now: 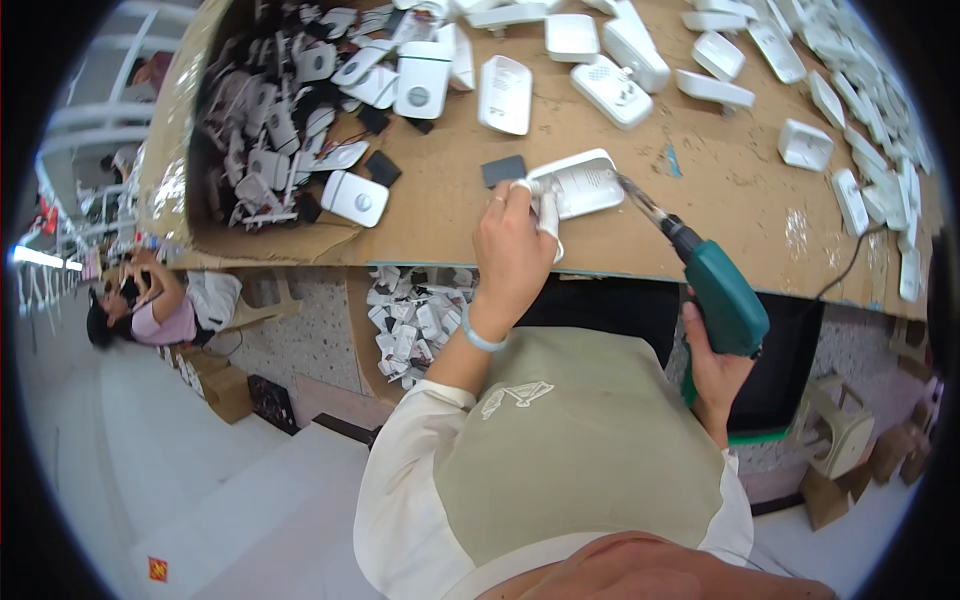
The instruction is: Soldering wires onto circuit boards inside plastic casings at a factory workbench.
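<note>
My left hand (513, 250), with white wraps on some fingers and a pale bracelet at the wrist, is closed on the near left end of a white plastic housing (583, 187). The housing lies on the cardboard-covered table with its hollow side up. My right hand (712, 365) grips a green electric screwdriver (725, 295). Its metal tip meets the housing's right end; whether a screw is under it is too small to tell. A dark grey rectangular piece (503, 171) lies just beyond my left fingers.
A cardboard box (180, 170) at the left holds many white units. Loose white housings (505, 95) lie across the far side, with a heap (860, 60) at the right. A cable (850, 265) crosses the right edge. Below the table, a box holds small white parts (415, 315). Another person (165, 310) sits at the left.
</note>
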`<state>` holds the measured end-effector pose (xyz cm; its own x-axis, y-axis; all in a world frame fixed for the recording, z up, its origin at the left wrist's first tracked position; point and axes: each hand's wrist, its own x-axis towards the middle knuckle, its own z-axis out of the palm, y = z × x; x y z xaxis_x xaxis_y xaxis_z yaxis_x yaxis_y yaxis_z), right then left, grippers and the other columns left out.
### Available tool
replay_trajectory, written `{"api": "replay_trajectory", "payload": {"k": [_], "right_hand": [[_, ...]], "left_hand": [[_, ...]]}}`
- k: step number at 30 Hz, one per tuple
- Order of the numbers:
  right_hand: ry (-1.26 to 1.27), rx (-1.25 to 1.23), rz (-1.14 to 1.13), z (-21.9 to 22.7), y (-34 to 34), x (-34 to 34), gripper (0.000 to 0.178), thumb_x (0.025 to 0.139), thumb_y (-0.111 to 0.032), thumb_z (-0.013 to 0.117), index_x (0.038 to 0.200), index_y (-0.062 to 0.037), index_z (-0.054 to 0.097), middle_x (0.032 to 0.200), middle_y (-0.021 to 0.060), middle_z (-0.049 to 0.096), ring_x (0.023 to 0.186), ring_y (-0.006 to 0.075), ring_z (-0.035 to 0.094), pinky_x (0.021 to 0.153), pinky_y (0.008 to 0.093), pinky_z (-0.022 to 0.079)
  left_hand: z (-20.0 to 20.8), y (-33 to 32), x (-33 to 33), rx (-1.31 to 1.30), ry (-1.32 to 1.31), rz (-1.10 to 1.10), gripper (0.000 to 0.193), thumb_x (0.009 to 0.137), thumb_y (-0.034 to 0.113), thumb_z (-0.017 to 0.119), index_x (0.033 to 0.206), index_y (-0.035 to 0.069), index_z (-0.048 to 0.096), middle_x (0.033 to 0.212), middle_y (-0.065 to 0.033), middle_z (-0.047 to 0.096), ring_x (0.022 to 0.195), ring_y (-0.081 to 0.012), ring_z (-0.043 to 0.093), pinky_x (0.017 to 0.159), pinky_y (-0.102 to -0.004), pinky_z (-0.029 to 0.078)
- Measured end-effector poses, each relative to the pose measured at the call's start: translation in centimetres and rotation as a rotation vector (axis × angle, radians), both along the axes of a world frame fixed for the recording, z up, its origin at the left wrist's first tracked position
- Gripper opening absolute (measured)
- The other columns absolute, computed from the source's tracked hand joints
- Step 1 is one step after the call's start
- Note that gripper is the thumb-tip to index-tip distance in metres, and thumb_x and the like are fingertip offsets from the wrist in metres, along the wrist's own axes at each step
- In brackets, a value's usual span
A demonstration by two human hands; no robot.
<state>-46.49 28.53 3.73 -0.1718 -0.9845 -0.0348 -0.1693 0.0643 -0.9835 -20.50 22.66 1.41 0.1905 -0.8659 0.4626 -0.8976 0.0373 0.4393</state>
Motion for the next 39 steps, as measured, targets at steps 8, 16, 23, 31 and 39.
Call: {"api": "replay_trajectory", "payload": {"k": [8, 16, 23, 31, 39], "right_hand": [[0.073, 0.038, -0.009, -0.3, 0.4, -1.7, 0.029, 0.095, -0.003, 0.073, 0.122, 0.0034, 0.068, 0.108, 0.0084, 0.074, 0.081, 0.0104, 0.064, 0.07, 0.0244, 0.051], [0.044, -0.072, 0.07, -0.4, -0.5, -1.0, 0.028, 0.097, -0.005, 0.07, 0.123, 0.0047, 0.067, 0.109, 0.0098, 0.074, 0.074, 0.0088, 0.061, 0.064, 0.0226, 0.048], [0.008, -0.045, 0.026, 0.9, -0.9, 0.9, 0.025, 0.089, 0.0, 0.077, 0.114, 0.0054, 0.072, 0.102, 0.0083, 0.076, 0.091, 0.0127, 0.07, 0.081, 0.026, 0.054], [0.049, -0.122, -0.056, 1.1, -1.3, 0.5, 0.025, 0.088, 0.002, 0.077, 0.113, 0.0048, 0.072, 0.103, 0.0084, 0.076, 0.092, 0.0123, 0.07, 0.084, 0.0266, 0.055], [-0.015, -0.091, -0.079, 1.6, 0.4, 0.1, 0.027, 0.089, 0.002, 0.076, 0.115, 0.0061, 0.07, 0.103, 0.0088, 0.075, 0.094, 0.0137, 0.071, 0.083, 0.0265, 0.055]], "left_hand": [[0.6, 12.6, 16.1, 0.633, 1.094, -0.038, 0.011, 0.098, 0.008, 0.07, 0.105, 0.001, 0.066, 0.095, -0.0044, 0.073, 0.086, -0.0095, 0.068, 0.077, -0.0264, 0.056], [-20.5, 29.6, 27.3, 0.669, 1.36, 0.494, 0.015, 0.092, 0.009, 0.067, 0.105, 0.0, 0.071, 0.09, -0.0068, 0.072, 0.078, -0.0184, 0.068, 0.074, -0.0317, 0.057], [-27.6, 27.2, 24.7, 1.149, 0.056, 0.71, 0.025, 0.079, 0.014, 0.068, 0.096, -0.004, 0.072, 0.115, -0.0312, 0.069, 0.106, -0.0443, 0.069, 0.096, -0.0449, 0.056], [4.9, 5.0, 8.5, 0.398, 0.28, -0.311, 0.025, 0.096, 0.023, 0.071, 0.091, 0.0, 0.062, 0.063, -0.0127, 0.064, 0.058, -0.0359, 0.065, 0.054, -0.0402, 0.05], [0.5, -8.1, 4.4, 0.216, -0.16, -0.306, 0.024, 0.084, -0.002, 0.061, 0.107, -0.009, 0.058, 0.11, -0.0297, 0.062, 0.105, -0.0432, 0.057, 0.091, -0.0495, 0.05]]}}
